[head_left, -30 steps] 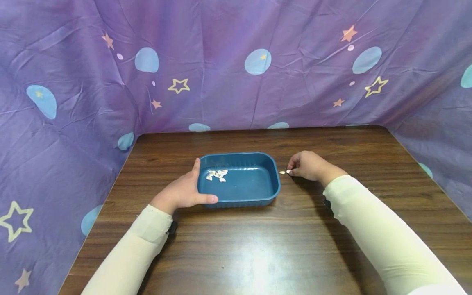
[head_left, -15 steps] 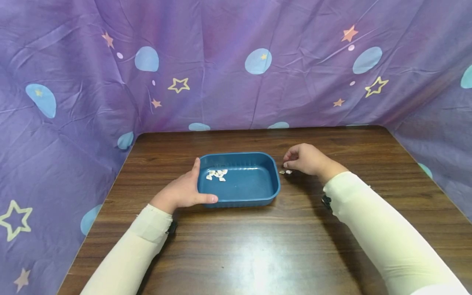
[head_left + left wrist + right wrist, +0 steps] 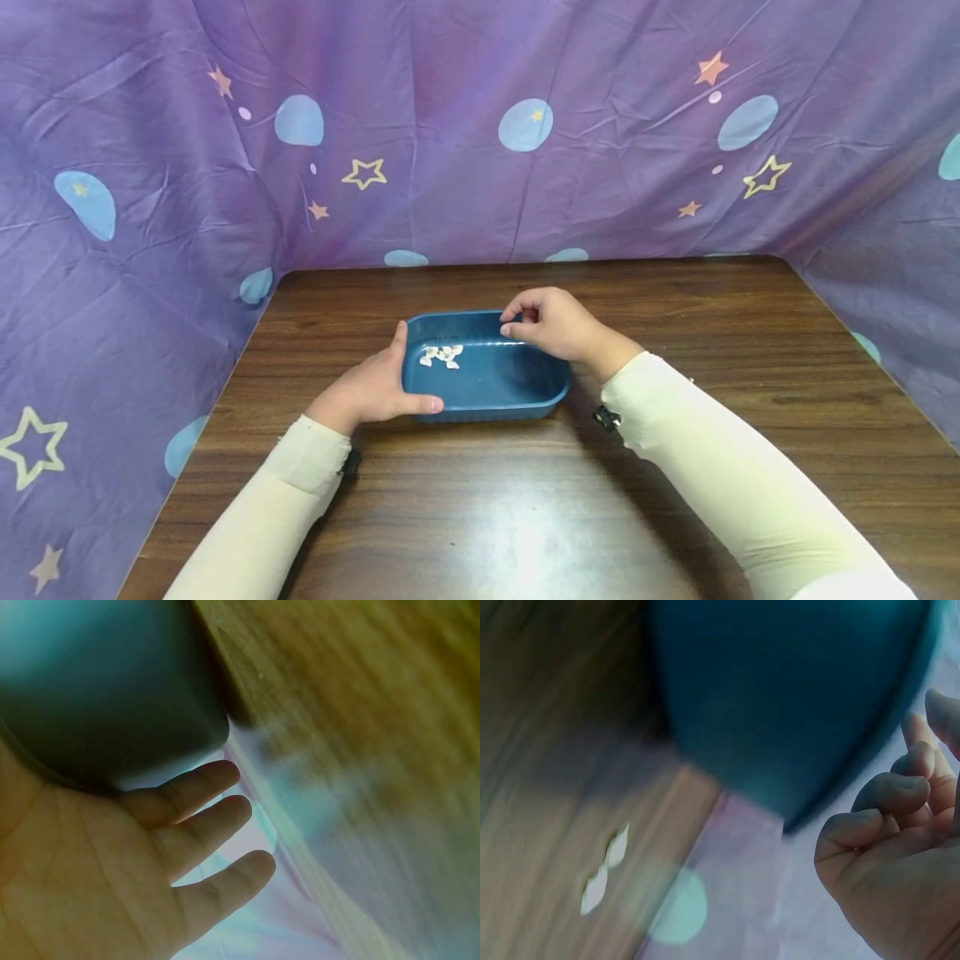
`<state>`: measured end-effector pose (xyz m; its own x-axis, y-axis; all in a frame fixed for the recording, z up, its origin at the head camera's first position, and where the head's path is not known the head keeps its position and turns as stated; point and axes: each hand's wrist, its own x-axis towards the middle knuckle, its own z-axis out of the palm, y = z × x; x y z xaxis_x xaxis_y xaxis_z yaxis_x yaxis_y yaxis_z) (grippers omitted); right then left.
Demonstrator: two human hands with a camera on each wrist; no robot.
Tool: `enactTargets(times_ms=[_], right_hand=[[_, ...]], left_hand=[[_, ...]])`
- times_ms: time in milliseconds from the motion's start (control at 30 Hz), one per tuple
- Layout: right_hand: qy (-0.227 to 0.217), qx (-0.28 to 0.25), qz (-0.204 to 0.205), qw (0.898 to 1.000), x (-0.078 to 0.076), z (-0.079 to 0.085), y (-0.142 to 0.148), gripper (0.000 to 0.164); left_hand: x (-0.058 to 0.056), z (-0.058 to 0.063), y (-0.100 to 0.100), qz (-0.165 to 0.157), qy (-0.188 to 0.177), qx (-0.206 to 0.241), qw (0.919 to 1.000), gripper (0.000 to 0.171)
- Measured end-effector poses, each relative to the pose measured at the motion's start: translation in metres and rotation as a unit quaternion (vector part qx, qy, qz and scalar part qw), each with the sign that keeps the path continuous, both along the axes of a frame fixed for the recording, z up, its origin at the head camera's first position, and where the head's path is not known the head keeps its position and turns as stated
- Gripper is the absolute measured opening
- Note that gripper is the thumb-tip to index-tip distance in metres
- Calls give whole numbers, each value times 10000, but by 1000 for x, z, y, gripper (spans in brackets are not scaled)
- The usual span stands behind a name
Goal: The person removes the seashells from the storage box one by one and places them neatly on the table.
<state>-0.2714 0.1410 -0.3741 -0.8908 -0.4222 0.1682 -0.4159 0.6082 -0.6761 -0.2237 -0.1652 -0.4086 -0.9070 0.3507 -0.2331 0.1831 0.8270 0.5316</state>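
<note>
A blue plastic tray (image 3: 487,409) with deep walls and rounded corners stands on the table. Several small cream-white pieces (image 3: 442,356) with pointed ends lie together in its left part. My left hand (image 3: 367,392) spans the tray's left end, thumb along the near rim and forefinger at the far corner. Its other three fingers extend straight outside the wall in the left wrist view. Over the tray's far right part is my right hand (image 3: 558,325), thumb and forefinger tips close together and other fingers curled. I cannot tell whether anything is between those fingertips.
Two more white pieces (image 3: 606,870) lie end to end on the wooden table (image 3: 480,483) just right of the tray; my right arm covers that spot in the head view. A purple patterned cloth (image 3: 450,167) hangs behind the table and along its sides.
My right hand was down at the white pieces right of the tray, then lifted and moved left over the tray. My left hand and the tray have stayed put.
</note>
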Motion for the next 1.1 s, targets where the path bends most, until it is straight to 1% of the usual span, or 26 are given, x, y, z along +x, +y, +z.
enactTargets(times_ms=[133,233,433,600,767,967,1100], right_hand=[[-59,20,193,9998,1,-7,-21,10],[-210,123,278,9993,1,-12,-33,11],[-505,198,251,9982,-1,-20,-52,13],[-530,227,226,9981,-2,-22,-66,13],[-591,296,262,9975,-2,-24,-75,13],[-693,244,318,9968,0,-27,-81,13],[-781,418,303,9956,1,-30,-81,15]], left_hand=[[-1,1,0,-43,-6,36,10000,145],[-1,0,0,-66,-9,39,10000,144],[-1,-1,0,-72,-94,41,9999,145],[0,1,0,-81,-166,4,9998,144],[0,2,0,-105,-203,-8,9997,144],[-1,1,-2,-146,-144,47,9998,143],[-2,1,-2,-149,-151,4,9998,143]])
